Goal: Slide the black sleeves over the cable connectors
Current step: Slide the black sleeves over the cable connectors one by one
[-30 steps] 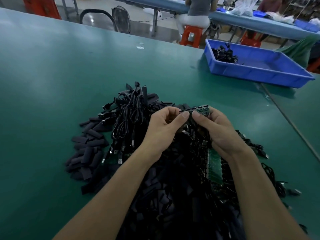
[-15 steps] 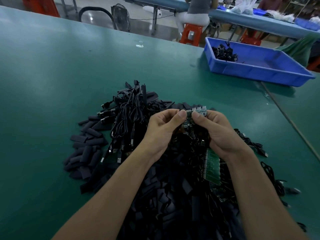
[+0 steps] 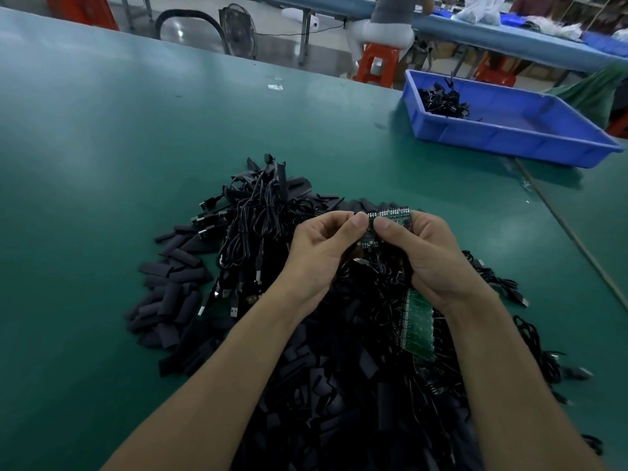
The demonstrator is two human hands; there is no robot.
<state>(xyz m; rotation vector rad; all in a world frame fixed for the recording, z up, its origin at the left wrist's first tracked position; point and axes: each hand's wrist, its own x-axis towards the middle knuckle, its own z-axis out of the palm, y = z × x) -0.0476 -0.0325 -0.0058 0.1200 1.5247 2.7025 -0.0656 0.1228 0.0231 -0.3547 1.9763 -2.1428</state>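
sleeves (image 3: 176,294) lie loose in a dark heap on the green bench (image 3: 102,137), spilling out to the left of the tangled cables (image 3: 251,226) and also filling the near part of the pile under the forearms. they look like short flat tubes of soft black material, light and easily squashed, so each one would need to be pinched near one open end and kept from collapsing while a connector goes in. the cables are thin and floppy, with small stiff plugs at their ends; several metal plugs (image 3: 234,309) show near the left wrist.

left hand (image 3: 319,253) and right hand (image 3: 428,253) meet above the middle of the pile, thumbs nearly touching. both are closed in a pinch grip on a small green circuit board (image 3: 390,219), which has a row of tiny parts along its top edge. whether a sleeve is between the fingers too is hidden. a longer green board (image 3: 419,324) lies in the pile just below the right wrist.

the board is stiff but thin and probably fragile, best held by its edges as now. a blue tray (image 3: 509,137) with a few dark cables sits well apart at the far right.
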